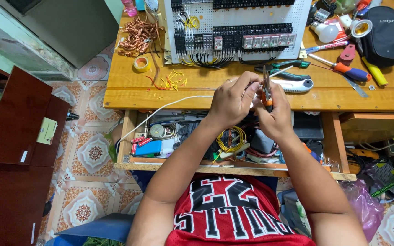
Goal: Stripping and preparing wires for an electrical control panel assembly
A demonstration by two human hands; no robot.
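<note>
A: Head view, looking straight down. Left hand (231,98) curled shut, fingertips pinching the end of a white cable (169,105) that trails off left over the table (128,98) edge. Right hand (277,116) wrapped closed round orange-handled pliers (266,89), jaws pointing up and away, right at the pinch point. Both hands raised close together over the open drawer (160,164), probably so the cable end stays steady and close to the eyes.

B: Anything else worth noting up top?

A: White perforated panel (238,27) with rows of black terminal blocks and relays, standing at the back of the table. Tangle of copper wire (137,36) and a roll of yellow tape (141,64) to its left, yellow and red wire offcuts (169,82) scattered just in front. Green-handled cutters (288,66), a white utility knife (295,85) and an orange-handled screwdriver (343,69) lying within easy reach on the right, near a black pouch (381,29).

B: And the hard-to-see bits?

A: Cable tip itself buried between fingers and plier jaws, so stripped or not: cannot tell. Same for whether the jaws actually bite the cable. Drawer partly covered by the forearms; only a yellow wire coil (231,139) and some blue and red bits showing. Right side of the table cut off by the frame.
</note>
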